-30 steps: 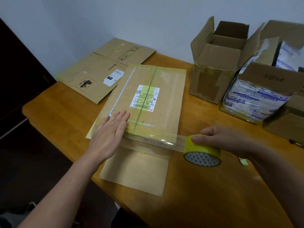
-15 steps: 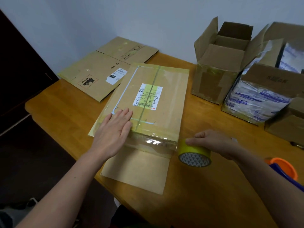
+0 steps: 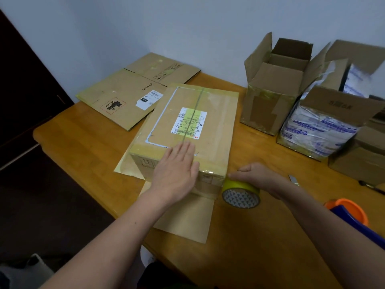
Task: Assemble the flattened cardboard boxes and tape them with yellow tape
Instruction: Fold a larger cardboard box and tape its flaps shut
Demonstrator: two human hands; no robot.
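Here, the cardboard box (image 3: 210, 134) sits in the middle of the wooden counter (image 3: 83, 147), its top seam taped over and one loose flap lying flat on the counter toward the person. The left grip (image 3: 177, 172) is open, fingers straight, palm pressing on the near top edge of the box. The right grip (image 3: 256, 176) curls over the yellow tape roll (image 3: 240, 195), held at the box's near right corner. Flattened boxes (image 3: 125, 97) lie far left; an open box (image 3: 275, 86) stands far right.
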